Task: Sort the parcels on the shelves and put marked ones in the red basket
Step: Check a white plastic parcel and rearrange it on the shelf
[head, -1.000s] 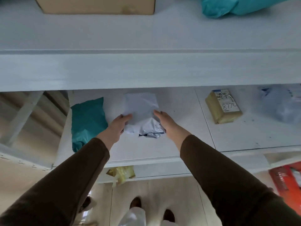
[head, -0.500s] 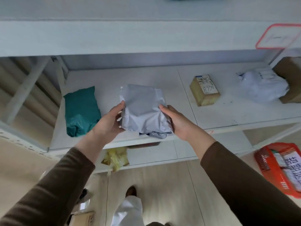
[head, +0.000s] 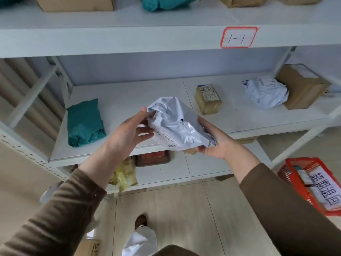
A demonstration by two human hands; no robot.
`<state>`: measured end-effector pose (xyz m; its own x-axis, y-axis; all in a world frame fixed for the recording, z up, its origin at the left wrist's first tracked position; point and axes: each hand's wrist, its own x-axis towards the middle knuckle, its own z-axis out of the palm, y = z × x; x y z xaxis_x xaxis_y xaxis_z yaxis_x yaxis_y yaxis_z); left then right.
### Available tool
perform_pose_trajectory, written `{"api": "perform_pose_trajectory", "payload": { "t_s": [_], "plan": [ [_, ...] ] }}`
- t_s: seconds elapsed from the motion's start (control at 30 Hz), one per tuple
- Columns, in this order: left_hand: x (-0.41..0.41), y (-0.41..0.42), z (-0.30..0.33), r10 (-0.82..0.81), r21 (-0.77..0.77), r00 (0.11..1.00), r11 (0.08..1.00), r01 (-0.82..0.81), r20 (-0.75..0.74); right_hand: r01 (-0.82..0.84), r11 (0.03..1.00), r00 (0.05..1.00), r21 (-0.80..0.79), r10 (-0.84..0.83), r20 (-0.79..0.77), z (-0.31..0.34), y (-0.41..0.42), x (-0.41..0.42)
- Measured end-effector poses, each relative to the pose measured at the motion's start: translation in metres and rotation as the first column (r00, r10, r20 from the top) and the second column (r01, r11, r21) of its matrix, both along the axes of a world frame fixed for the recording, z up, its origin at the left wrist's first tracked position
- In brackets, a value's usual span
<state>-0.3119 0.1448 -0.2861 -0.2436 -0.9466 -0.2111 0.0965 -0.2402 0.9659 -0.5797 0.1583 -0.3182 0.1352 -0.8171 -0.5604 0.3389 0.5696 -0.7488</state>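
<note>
Both hands held the white parcel (head: 175, 124) off the shelf (head: 118, 100): left hand (head: 129, 132) pinching its upper-left end, right hand (head: 215, 143) cupping the lower-right end, long axis slanting down rightward.

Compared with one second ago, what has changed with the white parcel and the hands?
The white parcel was lying on the shelf with both hands at its sides; now the left hand and right hand hold it lifted off the shelf, toward the person, turned label side up. The teal parcel and small brown box stayed in place.
</note>
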Motion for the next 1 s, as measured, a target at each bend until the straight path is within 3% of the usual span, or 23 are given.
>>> {"api": "perform_pose_trajectory", "payload": {
  "t_s": [0.13, 0.3, 0.43, 0.5, 0.57, 0.63, 0.73, 0.8, 0.87, 1.0],
  "plan": [
    [-0.006, 0.005, 0.007, -0.010, -0.026, 1.000, 1.000, 0.011, 0.014, -0.024, 0.998, 0.999, -0.058, 0.023, -0.031, 0.006, 0.006, -0.007],
    [-0.001, 0.008, -0.006, -0.043, -0.027, 0.998, 0.999, 0.044, 0.050, -0.162, 0.924, 0.913, -0.345, 0.008, -0.408, 0.000, 0.012, 0.000],
    [0.002, 0.009, -0.022, -0.032, -0.045, 0.998, 0.998, 0.034, 0.048, -0.259, 0.821, 0.821, -0.509, -0.091, -0.564, 0.000, 0.021, 0.015],
    [0.001, 0.006, -0.030, 0.026, -0.023, 0.999, 0.999, -0.027, -0.034, -0.368, 0.720, 0.725, -0.588, -0.174, -0.666, 0.005, 0.026, 0.028],
    [-0.002, 0.000, -0.038, 0.058, 0.033, 0.987, 0.998, -0.053, -0.150, -0.552, 0.555, 0.543, -0.622, -0.328, -0.774, 0.009, 0.032, 0.044],
    [-0.004, -0.004, -0.044, 0.078, 0.129, 0.963, 0.991, -0.045, -0.257, -0.679, 0.420, 0.401, -0.603, -0.475, -0.783, 0.018, 0.038, 0.060],
    [-0.002, -0.007, -0.048, 0.093, 0.210, 0.925, 0.978, -0.014, -0.369, -0.726, 0.387, 0.347, -0.569, -0.508, -0.788, 0.028, 0.044, 0.080],
    [-0.001, -0.008, -0.049, 0.095, 0.196, 0.927, 0.980, -0.024, -0.364, -0.712, 0.406, 0.345, -0.573, -0.508, -0.789, 0.026, 0.044, 0.082],
    [0.000, -0.007, -0.050, 0.117, 0.103, 0.948, 0.991, -0.090, -0.297, -0.639, 0.437, 0.410, -0.633, -0.504, -0.761, 0.022, 0.040, 0.077],
    [0.010, -0.003, -0.044, 0.144, -0.240, 0.990, 0.961, -0.141, -0.006, -0.293, 0.658, 0.738, -0.694, -0.306, -0.602, 0.018, 0.035, 0.059]
  ]
}}
